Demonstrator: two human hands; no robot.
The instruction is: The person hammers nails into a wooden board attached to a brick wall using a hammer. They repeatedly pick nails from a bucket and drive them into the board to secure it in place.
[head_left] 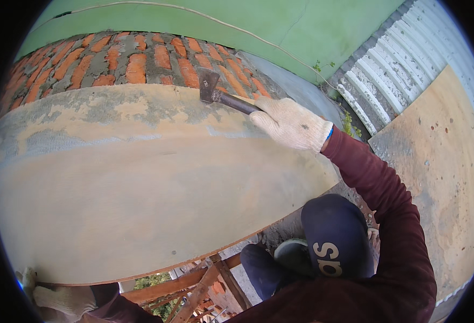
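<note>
My right hand (288,123), in a cream knit glove, is closed around the dark handle of a hatchet-like tool (209,85). Its flat metal head is at the upper edge of a big curved-looking, tan-grey board (140,194), mottled with grey along the top; whether it touches is unclear. At the lower left, my left hand (59,296), gloved too and partly cut off by the view, grips the board's lower edge. My dark-clad leg (334,226) with pale lettering is bent below the right arm.
Exposed brick with mortar (136,67) lies beyond the board, below a green wall (204,21) with a cable. A white corrugated sheet (387,70) and stained plywood (436,177) are at right. Below show wooden beams (194,285), foliage and a small pale gloved shape (372,234), partly hidden.
</note>
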